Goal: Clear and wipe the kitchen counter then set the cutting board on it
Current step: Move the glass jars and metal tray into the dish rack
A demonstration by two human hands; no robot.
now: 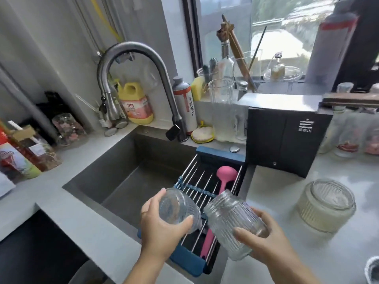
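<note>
— How far along?
— Barely into the clearing. Gripping a smooth glass jar (176, 208) in the left hand (162, 228), fingers and thumb curled round its wall. Clasping a ribbed jar (231, 222) in the right hand (264, 240) the same way, tilted, neck just beside the other jar. Holding both over the drying rack (205, 193) just beyond the knuckles.
— And the counter?
— Counter (276, 181) spreading out right of the right hand, not yet cleared. Note a wide ribbed glass pot (326, 206) standing near, right of that hand, and the edge of another glass piece (372, 269) nearer, far out to the right. No sign of wiping, no cloth in either hand.
— Cutting board?
— Cannot tell. Maybe the brown wooden slab (352, 100) far beyond the right hand, above a row of glass bottles (348, 136); too blurred to be sure. Certainly not set down on the counter.
— Anything in the way?
— Under the jars, a pink spoon (225, 175) lying along the rack. Beyond the left hand, the sink (123, 181), then the tap (143, 58) arching over it, with a round scrubber (203, 134) by its foot, untouched. Beyond the right hand, a black box (287, 136) taking up counter space. Farther, by the wall, a yellow detergent bottle (135, 103) and a crowded windowsill. Plenty left to shift before wiping.
</note>
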